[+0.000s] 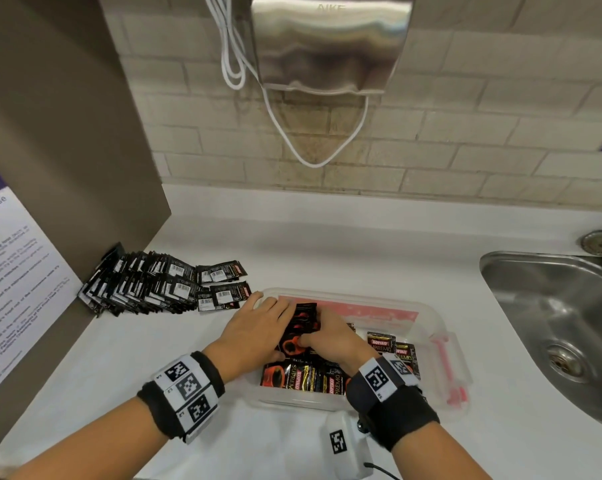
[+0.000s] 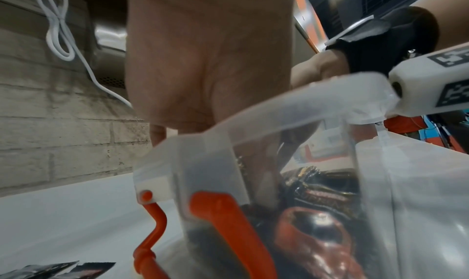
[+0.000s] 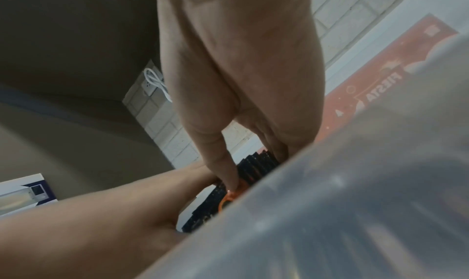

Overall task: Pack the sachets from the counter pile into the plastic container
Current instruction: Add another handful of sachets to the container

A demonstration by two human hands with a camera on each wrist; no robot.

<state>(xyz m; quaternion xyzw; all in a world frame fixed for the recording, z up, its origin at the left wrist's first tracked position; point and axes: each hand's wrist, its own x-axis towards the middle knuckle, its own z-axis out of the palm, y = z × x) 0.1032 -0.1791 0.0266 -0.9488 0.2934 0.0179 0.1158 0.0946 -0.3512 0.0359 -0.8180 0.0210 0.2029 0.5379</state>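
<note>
A clear plastic container (image 1: 441,320) with orange latches stands mid-counter and holds several black-and-red sachets (image 1: 296,375) laid along its near side. Over its left half, both hands hold a stack of sachets (image 1: 304,318) on edge. My left hand (image 1: 275,323) grips the stack's left side and my right hand (image 1: 324,336) pinches it from the right. The counter pile of sachets (image 1: 154,285) lies fanned out, barcode sides up, left of the container. In the right wrist view my thumb (image 3: 228,169) presses the stack (image 3: 256,161). The left wrist view shows my palm (image 2: 208,62) above the container wall (image 2: 291,112).
A steel sink (image 1: 552,323) is sunk into the counter at the right. A hand dryer (image 1: 327,43) with a looped white cable (image 1: 313,147) hangs on the brick wall behind. A brown panel (image 1: 50,133) with a poster (image 1: 12,271) closes the left side.
</note>
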